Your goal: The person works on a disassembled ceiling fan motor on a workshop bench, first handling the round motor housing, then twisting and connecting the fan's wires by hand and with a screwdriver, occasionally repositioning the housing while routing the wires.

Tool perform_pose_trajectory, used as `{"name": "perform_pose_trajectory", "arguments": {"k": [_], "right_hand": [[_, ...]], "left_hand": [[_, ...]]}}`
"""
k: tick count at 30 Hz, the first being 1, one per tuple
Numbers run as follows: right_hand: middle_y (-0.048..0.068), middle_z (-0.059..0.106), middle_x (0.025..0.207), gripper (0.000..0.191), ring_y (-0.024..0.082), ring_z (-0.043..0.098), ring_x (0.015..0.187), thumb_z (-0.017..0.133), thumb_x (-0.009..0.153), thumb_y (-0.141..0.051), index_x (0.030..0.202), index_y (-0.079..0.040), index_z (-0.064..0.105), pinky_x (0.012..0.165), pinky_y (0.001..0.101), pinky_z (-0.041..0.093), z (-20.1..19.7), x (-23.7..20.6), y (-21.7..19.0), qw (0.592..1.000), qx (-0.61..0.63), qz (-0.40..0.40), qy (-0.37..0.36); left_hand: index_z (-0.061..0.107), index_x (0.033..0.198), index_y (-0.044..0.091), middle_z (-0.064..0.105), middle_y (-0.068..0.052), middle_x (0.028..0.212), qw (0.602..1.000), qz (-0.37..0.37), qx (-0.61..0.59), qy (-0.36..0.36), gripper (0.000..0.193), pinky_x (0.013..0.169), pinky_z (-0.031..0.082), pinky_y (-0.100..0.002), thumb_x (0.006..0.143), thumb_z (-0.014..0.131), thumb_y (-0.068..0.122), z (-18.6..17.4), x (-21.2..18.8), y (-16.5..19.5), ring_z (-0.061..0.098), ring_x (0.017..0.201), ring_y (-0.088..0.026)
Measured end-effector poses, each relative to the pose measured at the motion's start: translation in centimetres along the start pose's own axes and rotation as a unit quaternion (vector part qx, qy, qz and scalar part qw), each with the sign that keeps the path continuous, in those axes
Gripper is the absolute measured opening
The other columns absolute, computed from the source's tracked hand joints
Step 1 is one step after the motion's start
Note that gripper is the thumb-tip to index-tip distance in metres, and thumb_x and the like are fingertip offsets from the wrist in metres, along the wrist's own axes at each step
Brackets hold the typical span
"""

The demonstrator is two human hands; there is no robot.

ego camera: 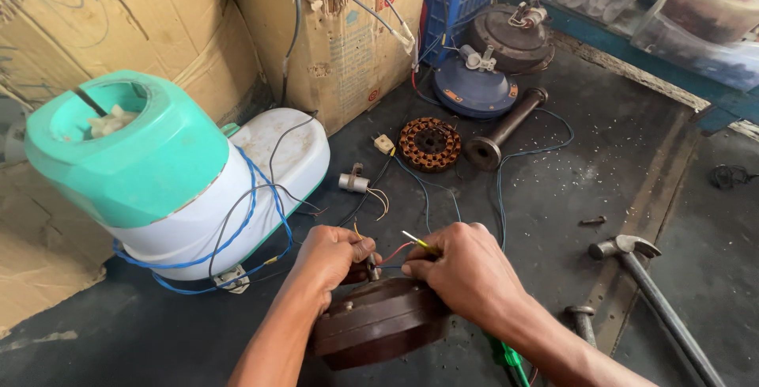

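A round dark brown fan motor housing [379, 324] lies on the dark floor just under my hands. My left hand [332, 256] pinches thin wires at the motor's shaft [371, 267]. My right hand [466, 272] is closed on a yellow and green wire [417, 241] that sticks out past its fingers. Red, yellow and blue wires [395, 252] run from the motor between both hands. A green-handled tool [506, 355] pokes out under my right wrist.
A teal and white appliance [166, 181] wrapped in blue cable stands left. A copper-wound stator [429, 143], a small capacitor [353, 182], a dark tube [506, 126], a blue motor cover [474, 86], a hammer [632, 249] and cardboard boxes [340, 39] surround the work spot.
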State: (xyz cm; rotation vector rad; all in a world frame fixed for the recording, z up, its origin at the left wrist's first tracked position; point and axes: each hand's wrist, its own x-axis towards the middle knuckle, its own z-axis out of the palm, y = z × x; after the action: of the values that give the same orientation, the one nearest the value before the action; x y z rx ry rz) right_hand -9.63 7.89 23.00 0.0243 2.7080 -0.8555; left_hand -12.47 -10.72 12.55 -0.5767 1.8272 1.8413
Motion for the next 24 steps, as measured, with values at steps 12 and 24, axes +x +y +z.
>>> {"name": "perform_pose_trajectory", "arguments": {"k": [12,24], "right_hand": [[0.015,0.079,0.073,0.034,0.026,0.072,0.067,0.084,0.072,-0.033,0.087,-0.002,0.082,0.065,0.0414,0.057,-1.3,0.2,0.1,0.992,0.110,-0.007,0.069],[0.016,0.077,0.074,0.037,0.032,0.077,0.072,0.080,0.074,-0.045,0.089,-0.012,0.085,0.072,0.0445,0.057,1.9,3.1,0.4,0.995,-0.056,-0.020,-0.076]], "left_hand": [[0.077,0.093,-0.008,0.077,-0.015,0.077,1.000,0.008,-0.028,-0.006,0.017,0.061,0.057,-0.031,0.090,0.071,0.008,0.6,-0.4,0.3,0.071,0.063,-0.018],[0.079,0.087,-0.004,0.071,-0.008,0.066,0.998,0.025,0.033,0.050,0.019,0.053,0.047,-0.031,0.083,0.082,0.014,1.7,-1.8,0.9,0.059,0.054,-0.013]]}}
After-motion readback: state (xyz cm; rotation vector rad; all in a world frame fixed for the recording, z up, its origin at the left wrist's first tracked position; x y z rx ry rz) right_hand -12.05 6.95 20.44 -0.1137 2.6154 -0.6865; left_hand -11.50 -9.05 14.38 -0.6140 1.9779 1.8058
